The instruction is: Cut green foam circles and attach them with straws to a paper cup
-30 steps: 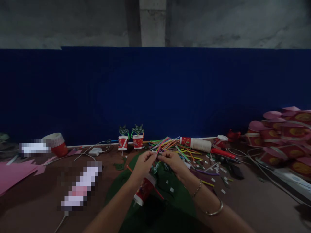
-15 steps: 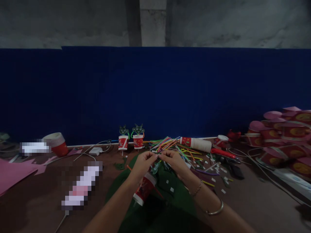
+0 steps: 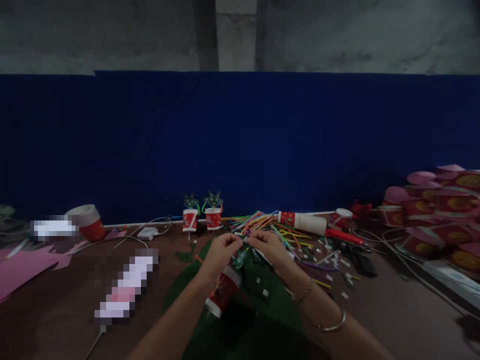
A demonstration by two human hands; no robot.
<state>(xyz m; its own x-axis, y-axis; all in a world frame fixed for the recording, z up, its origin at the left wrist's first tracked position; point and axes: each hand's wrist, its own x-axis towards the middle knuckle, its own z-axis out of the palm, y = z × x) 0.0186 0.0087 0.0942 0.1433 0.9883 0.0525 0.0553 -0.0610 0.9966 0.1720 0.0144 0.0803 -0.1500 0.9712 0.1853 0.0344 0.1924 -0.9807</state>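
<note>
My left hand [image 3: 224, 250] and my right hand [image 3: 267, 248] meet fingertip to fingertip over the dark green sheet [image 3: 277, 325]. Both are closed in a pinch around a small pale piece [image 3: 245, 242], too small to name surely. Just below them a red paper cup [image 3: 222, 295] lies tilted, with a green paper cutout face [image 3: 239, 260] at its upper end and an orange pipe-like strip [image 3: 199, 259] sticking out beside my left wrist. Whether the fingers also touch the cutout cannot be made out. Small white scraps [image 3: 265, 293] lie on the green sheet.
Two red cups with green cutout heads [image 3: 213, 218] stand at the back. Coloured strips [image 3: 258, 220], a lying cup stack [image 3: 307, 223] and a red-handled tool [image 3: 347, 237] are behind and right. Piled red cups [image 3: 420, 210] stand far right; a cup stack [image 3: 90, 223] and pink paper [image 3: 26, 270] left.
My fingertips have shifted very slightly, and the pale piece between them shows a little more. The cup and everything else stay in place.
</note>
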